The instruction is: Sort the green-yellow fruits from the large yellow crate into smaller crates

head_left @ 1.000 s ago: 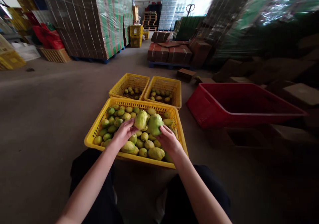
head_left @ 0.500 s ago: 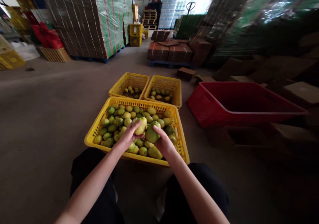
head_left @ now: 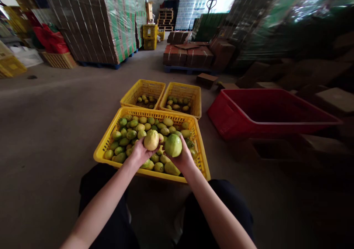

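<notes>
Because the fruits sit in the palms, most of each hand is covered: of the left hand (head_left: 139, 154) only the wrist side and some fingers curling round the fruit show, and the right hand (head_left: 183, 159) is mostly behind its own fruit, with fingertips peeking at the rim. Both hands are closed around what they carry, the left on a pale yellow lemon (head_left: 151, 140), the right on a greener lemon (head_left: 173, 145). They are held side by side, just apart or barely touching; which one cannot be told. Both hang above the near half of the big yellow crate (head_left: 106, 142), over the heap of loose lemons (head_left: 132, 131) that fills it.

Each held fruit looks almost round from here, so its long axis seems to run roughly toward the camera; the yellow one shows a small bump at its top, and no tip is clear on the green one.

Beyond the big crate stand two smaller yellow crates, the left crate (head_left: 132, 94) and the right crate (head_left: 197, 101), touching each other, each with a thin layer of fruit whose kind is too small to be sure of. A red tub (head_left: 221, 118) lies to the right, its inside dark. Lower down, the forearms run out of the frame, and dark trousers (head_left: 110, 212) cover the knees. Wrapped pallet stacks (head_left: 91, 24) rise behind, their labels unreadable.
</notes>
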Demonstrator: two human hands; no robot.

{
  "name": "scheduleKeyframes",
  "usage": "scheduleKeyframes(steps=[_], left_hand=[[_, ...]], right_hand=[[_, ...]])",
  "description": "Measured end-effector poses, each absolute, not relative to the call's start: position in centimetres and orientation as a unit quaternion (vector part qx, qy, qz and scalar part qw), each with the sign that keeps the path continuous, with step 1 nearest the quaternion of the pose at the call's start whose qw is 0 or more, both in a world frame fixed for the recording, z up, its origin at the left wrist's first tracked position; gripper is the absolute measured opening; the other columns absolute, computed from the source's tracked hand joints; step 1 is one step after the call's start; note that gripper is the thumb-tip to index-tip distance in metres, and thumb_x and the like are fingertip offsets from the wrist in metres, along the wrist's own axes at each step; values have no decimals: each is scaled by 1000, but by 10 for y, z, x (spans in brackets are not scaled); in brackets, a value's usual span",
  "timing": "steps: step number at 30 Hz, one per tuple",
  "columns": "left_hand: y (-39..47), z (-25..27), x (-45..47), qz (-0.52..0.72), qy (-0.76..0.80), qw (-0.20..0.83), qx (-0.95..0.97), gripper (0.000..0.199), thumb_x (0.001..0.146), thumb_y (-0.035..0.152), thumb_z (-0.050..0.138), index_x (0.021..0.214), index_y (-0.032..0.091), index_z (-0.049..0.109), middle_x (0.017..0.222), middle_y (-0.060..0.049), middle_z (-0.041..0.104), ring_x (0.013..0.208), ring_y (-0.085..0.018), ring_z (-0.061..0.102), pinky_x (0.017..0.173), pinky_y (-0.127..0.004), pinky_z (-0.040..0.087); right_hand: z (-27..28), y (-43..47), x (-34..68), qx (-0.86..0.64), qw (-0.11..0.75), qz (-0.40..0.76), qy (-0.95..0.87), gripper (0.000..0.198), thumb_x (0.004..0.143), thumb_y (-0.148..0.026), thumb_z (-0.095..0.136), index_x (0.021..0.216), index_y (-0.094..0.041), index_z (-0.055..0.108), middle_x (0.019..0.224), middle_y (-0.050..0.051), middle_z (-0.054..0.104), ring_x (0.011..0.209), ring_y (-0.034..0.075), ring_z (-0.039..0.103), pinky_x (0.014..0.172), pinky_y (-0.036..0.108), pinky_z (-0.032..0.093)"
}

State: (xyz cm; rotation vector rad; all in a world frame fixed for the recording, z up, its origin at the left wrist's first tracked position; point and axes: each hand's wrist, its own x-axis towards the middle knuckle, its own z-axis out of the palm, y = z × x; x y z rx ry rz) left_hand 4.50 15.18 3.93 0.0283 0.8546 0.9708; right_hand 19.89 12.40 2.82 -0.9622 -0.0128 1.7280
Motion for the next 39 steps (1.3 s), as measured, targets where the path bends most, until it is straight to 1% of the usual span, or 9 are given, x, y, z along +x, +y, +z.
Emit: scheduleKeyframes(steps=[4,8,14,18,22,27,33,37,39], left_hand=[[155,41,45,472,409,781,-22,26,101,29,45,113,16,64,74,-5,71,59,-18,71,55,-26,60],[156,41,44,473,411,778,-44,24,97,34,56,110,16,64,73,-4,70,60,-19,71,54,-27,60],[146,29,50,465,451,759,-65,26,100,19,44,117,18,64,93,-8,73,81,-22,75,71,-36,64],[148,26,50,494,459,736,-67,22,100,32,52,115,20,63,88,-4,72,75,-20,71,69,-33,63],[153,26,48,495,449,739,-82,25,100,27,48,118,18,63,87,-6,71,71,-19,69,65,-33,63],[153,27,49,506,450,732,-69,29,100,27,44,121,17,62,93,-9,71,81,-22,71,67,-33,63],[152,35,46,497,429,752,-64,30,98,24,43,119,17,64,92,-10,71,89,-26,73,72,-39,64],[155,32,45,484,423,763,-70,34,100,17,37,123,16,62,98,-10,71,89,-23,73,75,-37,64],[156,30,43,479,432,762,-63,32,103,23,39,124,16,61,98,-9,71,86,-22,72,74,-36,64]], right_hand=[[24,127,194,-436,556,707,13,31,100,-48,53,94,-20,66,70,2,74,53,18,67,50,29,55],[16,127,194,-426,563,708,22,20,90,-43,70,88,-23,65,66,-2,72,52,18,66,51,30,57],[-3,129,191,-426,612,665,36,20,89,-44,69,86,-25,66,72,0,74,65,22,72,61,38,62],[-5,130,188,-418,582,697,19,20,88,-45,69,89,-25,66,74,0,74,67,21,72,59,35,61],[1,129,186,-440,555,705,35,19,91,-42,66,92,-23,65,70,-1,73,57,18,68,54,31,59],[6,128,186,-467,539,700,37,22,100,-39,49,101,-22,63,68,1,72,62,22,71,60,38,62],[13,128,189,-410,529,743,-14,22,93,-43,63,92,-21,67,70,2,74,54,17,68,46,26,54],[9,128,187,-408,519,751,-21,29,95,-47,61,92,-19,67,72,4,75,57,19,70,50,29,57],[7,128,187,-404,537,740,-21,25,93,-45,67,94,-20,67,74,3,75,61,19,71,53,30,58]])
